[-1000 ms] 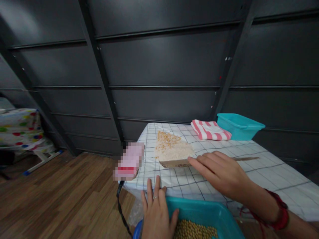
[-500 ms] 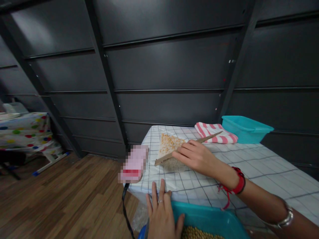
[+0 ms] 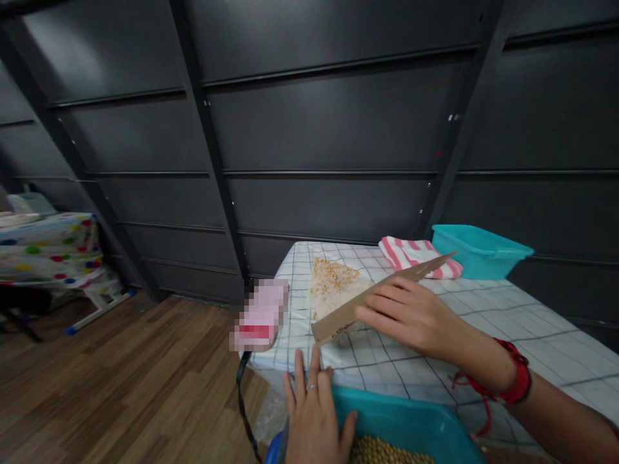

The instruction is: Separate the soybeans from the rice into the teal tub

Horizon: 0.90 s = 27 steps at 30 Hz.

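Note:
My right hand (image 3: pixel 403 312) grips a long strip of brown cardboard (image 3: pixel 333 321), tilted on its edge across the tablecloth. On the cardboard's far side lies a spread of white grains mixed with yellow kernels (image 3: pixel 333 276); part of it is hidden behind the strip. My left hand (image 3: pixel 313 409) rests at the left rim of a teal tub (image 3: pixel 387 403), fingers stretched forward and apart, the thumb over the tub's inside. Small round greenish-brown beans (image 3: pixel 387 451) lie in that tub, which the lower picture edge cuts off.
A white checked cloth (image 3: pixel 488 328) covers the table. At its back right are a red-and-white striped cloth (image 3: pixel 403 251) and a second teal tub (image 3: pixel 488 258). A blurred-out pink object (image 3: pixel 264 316) with a black strap (image 3: pixel 242 399) lies at the left edge. A dark panelled wall (image 3: pixel 329 135) stands behind.
My right hand has drawn the cardboard strip toward me and to the right, away from part of the grains. More of the strip's flat face shows. My left hand has stayed put.

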Each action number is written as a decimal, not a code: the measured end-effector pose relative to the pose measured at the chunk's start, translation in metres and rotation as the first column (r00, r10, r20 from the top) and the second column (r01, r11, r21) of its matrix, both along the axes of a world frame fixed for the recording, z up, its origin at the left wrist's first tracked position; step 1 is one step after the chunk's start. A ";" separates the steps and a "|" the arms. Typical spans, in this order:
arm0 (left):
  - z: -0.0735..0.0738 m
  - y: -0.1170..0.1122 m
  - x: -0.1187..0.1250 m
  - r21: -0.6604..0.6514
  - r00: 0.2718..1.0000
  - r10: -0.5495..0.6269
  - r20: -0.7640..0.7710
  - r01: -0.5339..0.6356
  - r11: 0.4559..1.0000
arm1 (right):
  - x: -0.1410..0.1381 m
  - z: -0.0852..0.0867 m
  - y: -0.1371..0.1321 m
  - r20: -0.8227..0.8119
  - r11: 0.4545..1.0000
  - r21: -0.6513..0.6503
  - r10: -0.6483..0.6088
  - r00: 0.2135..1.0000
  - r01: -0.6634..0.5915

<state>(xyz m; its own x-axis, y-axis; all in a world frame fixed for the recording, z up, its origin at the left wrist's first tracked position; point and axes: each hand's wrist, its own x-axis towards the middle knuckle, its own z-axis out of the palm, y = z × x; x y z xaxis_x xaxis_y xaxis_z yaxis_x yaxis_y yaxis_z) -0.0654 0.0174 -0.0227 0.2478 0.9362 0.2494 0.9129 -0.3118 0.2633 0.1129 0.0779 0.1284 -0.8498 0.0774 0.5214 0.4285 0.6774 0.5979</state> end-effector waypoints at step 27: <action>0.000 0.001 -0.002 -0.023 1.000 0.001 0.014 -0.001 1.000 | -0.008 0.000 -0.010 0.023 0.994 -0.091 -0.065 0.998 0.067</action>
